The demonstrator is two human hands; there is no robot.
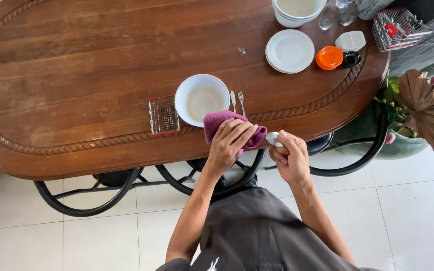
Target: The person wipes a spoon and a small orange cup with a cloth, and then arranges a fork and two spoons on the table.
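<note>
While the left hand (pixel 229 143) clutches a magenta cloth (pixel 217 123) at centre frame, the right hand (pixel 290 158) pinches a metal spoon (pixel 274 139) (bowl toward the cloth), beside a white bowl (pixel 202 99).

A wide stretch of bare wood is left open across the left half and middle of the bench (pixel 76 55). The near edge is blocked by a wire tray (pixel 164 115), a white bowl (pixel 202 99), a knife (pixel 233 100) and a fork (pixel 241 102), set close together. The far right end is crowded by a plate (pixel 290 50), an orange lid (pixel 329 57), glasses (pixel 333 12) and a wire basket (pixel 399 27).
</note>
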